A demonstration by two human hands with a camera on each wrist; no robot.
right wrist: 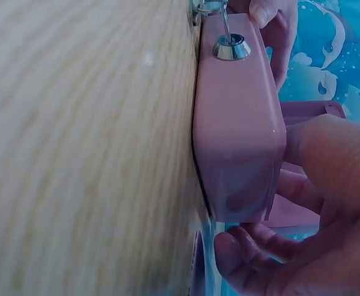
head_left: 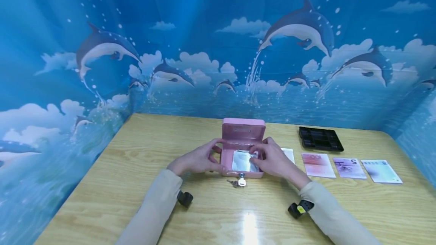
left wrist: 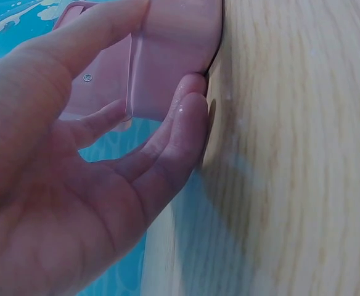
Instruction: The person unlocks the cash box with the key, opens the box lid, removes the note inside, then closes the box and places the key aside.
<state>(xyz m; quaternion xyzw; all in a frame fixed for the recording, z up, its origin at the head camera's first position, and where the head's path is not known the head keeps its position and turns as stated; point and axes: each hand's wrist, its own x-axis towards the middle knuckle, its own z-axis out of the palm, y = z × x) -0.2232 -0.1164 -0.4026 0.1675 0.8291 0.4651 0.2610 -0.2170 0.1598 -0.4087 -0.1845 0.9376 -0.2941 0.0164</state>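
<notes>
A pink cash box (head_left: pixel 226 160) stands on the table with its lid (head_left: pixel 243 134) raised. My left hand (head_left: pixel 201 158) holds the box's left side, thumb at the front corner and fingers toward the back. Pale banknotes (head_left: pixel 241 162) lie inside the box. My right hand (head_left: pixel 272 158) reaches over the right wall, thumb and forefinger at the notes' right edge; its other fingers stay outside the box in the right wrist view. The wall hides those fingertips there. A key (head_left: pixel 242 181) sits in the front lock (right wrist: pixel 232 47), with a second key (head_left: pixel 233 183) hanging beside it.
Right of the box lie a partly hidden pale note (head_left: pixel 288 154), a red 100 note (head_left: pixel 318 165), a purple 5 note (head_left: pixel 349 168) and a bluish note (head_left: pixel 381 171). Behind them is a black compartment tray (head_left: pixel 320 139). A dolphin-print curtain (head_left: pixel 204 48) borders the table.
</notes>
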